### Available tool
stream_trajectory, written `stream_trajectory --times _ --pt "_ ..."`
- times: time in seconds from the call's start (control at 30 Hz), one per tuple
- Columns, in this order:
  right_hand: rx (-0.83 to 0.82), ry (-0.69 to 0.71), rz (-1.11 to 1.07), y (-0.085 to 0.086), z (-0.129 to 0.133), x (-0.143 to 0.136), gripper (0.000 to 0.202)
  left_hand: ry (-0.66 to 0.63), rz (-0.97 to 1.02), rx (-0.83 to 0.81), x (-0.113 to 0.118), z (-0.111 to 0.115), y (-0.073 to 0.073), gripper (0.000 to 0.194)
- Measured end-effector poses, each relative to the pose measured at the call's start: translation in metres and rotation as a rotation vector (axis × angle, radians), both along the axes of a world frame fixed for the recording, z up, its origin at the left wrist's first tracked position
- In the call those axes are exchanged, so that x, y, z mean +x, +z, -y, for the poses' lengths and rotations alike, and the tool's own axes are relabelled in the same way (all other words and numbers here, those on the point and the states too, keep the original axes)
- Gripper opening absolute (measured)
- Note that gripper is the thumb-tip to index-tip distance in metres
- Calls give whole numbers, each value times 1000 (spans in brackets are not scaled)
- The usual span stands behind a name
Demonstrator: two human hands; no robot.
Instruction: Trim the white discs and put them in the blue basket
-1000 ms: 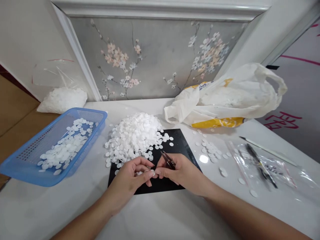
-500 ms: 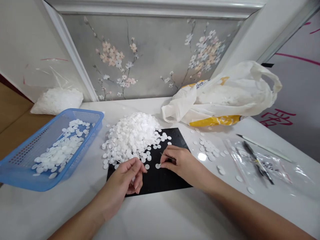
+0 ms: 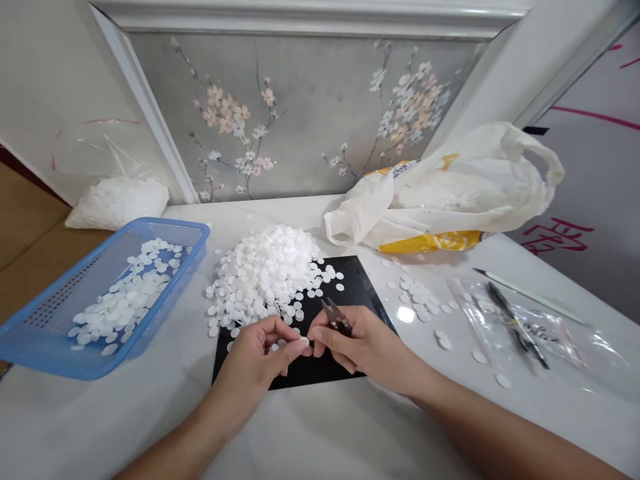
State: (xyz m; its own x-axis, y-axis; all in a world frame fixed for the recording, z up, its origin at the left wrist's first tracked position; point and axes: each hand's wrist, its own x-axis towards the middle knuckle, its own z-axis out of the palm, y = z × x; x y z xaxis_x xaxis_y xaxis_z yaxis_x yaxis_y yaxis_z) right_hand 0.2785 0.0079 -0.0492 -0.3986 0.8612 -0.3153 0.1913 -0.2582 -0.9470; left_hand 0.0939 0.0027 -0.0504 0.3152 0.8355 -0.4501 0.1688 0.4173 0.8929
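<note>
My left hand (image 3: 263,353) pinches a small white disc (image 3: 304,342) between thumb and fingertips over the black mat (image 3: 325,372). Close beside it, my right hand (image 3: 357,340) is closed around small dark metal snips (image 3: 339,319), whose blades point up and to the left. The fingertips of both hands nearly meet at the disc. More white shows inside the curled fingers of my left hand. Behind the hands, a large pile of white discs (image 3: 273,263) covers the back left of the mat and the table around it.
A blue basket (image 3: 145,333) with white discs stands at the left, a filled clear bag (image 3: 117,203) behind it. A white plastic bag (image 3: 450,200) lies at the back right. Loose discs (image 3: 419,297), a pen (image 3: 517,325) and clear bags lie right.
Both hands have come together. My right hand has left the mat's surface and turned, so the snips' blades now show. The disc is now at my left fingertips.
</note>
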Motion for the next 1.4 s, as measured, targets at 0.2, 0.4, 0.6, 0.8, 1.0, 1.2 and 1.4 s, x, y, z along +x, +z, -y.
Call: stream_trajectory --times 0.2,0.4,0.6,0.8,1.0,1.2,1.4 --pt "347 -26 372 5 2 8 35 116 188 -225 -2 0 7 30" --pt "685 51 406 -3 8 6 40 164 263 -249 -3 3 7 29" --pt "953 34 421 -9 13 2 37 203 326 -278 -4 3 7 22" --pt "1022 35 474 -7 16 0 35 184 323 -254 -4 4 5 21" --pt "1055 45 524 -6 18 -2 35 154 282 -259 -5 6 3 25" --pt "1051 47 507 -6 17 -3 35 142 261 -253 -5 4 4 27" --pt "1012 49 520 -3 19 -3 35 147 266 -243 -4 4 6 25"
